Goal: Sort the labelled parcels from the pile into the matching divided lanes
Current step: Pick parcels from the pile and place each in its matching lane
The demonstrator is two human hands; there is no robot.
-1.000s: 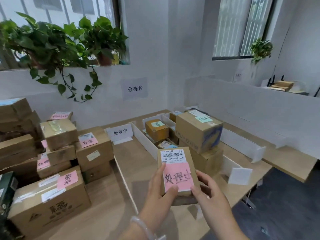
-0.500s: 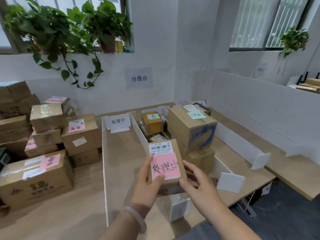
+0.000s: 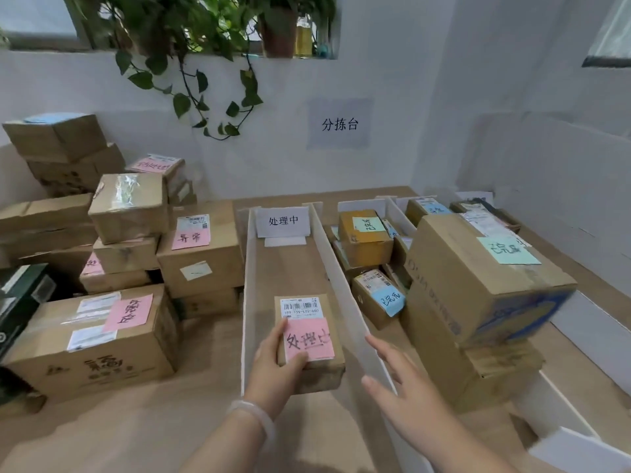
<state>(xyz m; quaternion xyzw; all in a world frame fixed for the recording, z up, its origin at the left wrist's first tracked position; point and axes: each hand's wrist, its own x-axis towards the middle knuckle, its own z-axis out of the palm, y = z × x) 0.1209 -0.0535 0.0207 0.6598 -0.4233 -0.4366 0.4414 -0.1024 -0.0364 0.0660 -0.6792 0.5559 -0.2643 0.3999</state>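
Left hand (image 3: 273,365): closed on the near left edge of the small parcel (image 3: 312,363), thumb lying on the pink note (image 3: 309,339) stuck to the top face. White bangle (image 3: 254,416) on the left wrist. Right hand (image 3: 401,380): open, fingers spread, clear of the parcel, just beside the near end of the white divider (image 3: 341,281) on the lane's right.

Small parcel: brown cardboard, top face up, barcode label (image 3: 300,307) at the far end, pink note at the near end. Position: near end of the middle lane (image 3: 290,268), between the white divider on the left (image 3: 246,288) and the one on the right. Contact between parcel underside and lane floor: cannot be told. At the far end of the same lane, upright white sign (image 3: 283,221) reading 处理中, same wording as on the pink note as far as legible.

Left of the lane: pile of cardboard boxes (image 3: 112,240) on the wooden table (image 3: 136,428), several with pink notes; largest box (image 3: 92,339) nearest, with pink note and white labels on top.

Right of the lane: next lane with a yellow-brown box (image 3: 365,238) bearing a green note at the far end and a small box with a blue note (image 3: 379,298) nearer. Further right, large box (image 3: 485,278) with green note, stacked on another box (image 3: 478,367).

Far wall: paper sign (image 3: 339,124) reading 分拣台; trailing green plant (image 3: 191,39) on the sill above.
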